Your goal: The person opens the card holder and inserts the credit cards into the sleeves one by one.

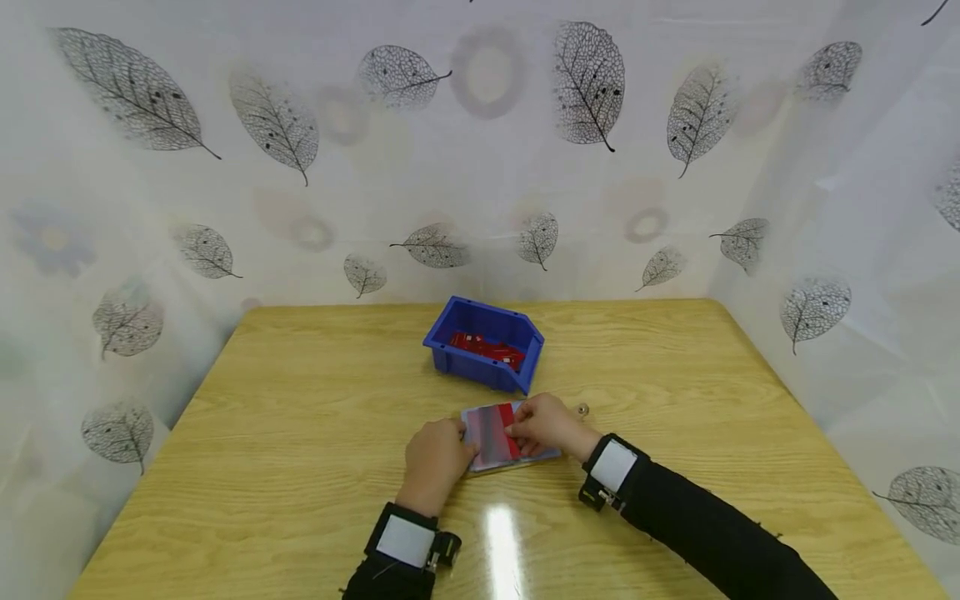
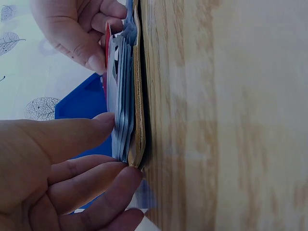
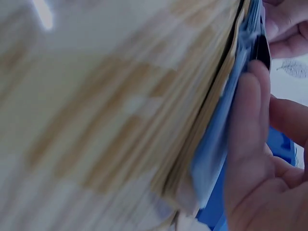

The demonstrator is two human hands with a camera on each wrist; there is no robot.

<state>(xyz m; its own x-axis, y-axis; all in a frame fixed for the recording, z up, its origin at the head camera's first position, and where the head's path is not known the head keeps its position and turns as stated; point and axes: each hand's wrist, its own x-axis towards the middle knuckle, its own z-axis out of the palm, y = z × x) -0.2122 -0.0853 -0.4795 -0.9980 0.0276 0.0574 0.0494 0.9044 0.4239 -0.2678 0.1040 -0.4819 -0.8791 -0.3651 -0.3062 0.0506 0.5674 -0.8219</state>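
Observation:
A card holder (image 1: 480, 461) with clear plastic sleeves (image 2: 122, 103) and a tan cover (image 2: 140, 110) lies spread on the table. My left hand (image 1: 437, 458) grips its left edge, thumb on the sleeves and fingers at the cover side in the left wrist view. A red card (image 1: 508, 417) stands at the top sleeve, its left part showing greyish through the plastic. My right hand (image 1: 550, 425) pinches the card's right part between thumb and fingers. In the right wrist view, the right hand's fingers (image 3: 248, 106) lie along the bluish sleeves.
Behind the card holder stands a blue bin (image 1: 472, 364) with several red cards (image 1: 487, 346) in it. A round metal snap (image 1: 582, 409) shows just right of the right hand. The wooden table (image 1: 300, 433) meets a leaf-patterned curtain (image 1: 480, 167) at the back and sides.

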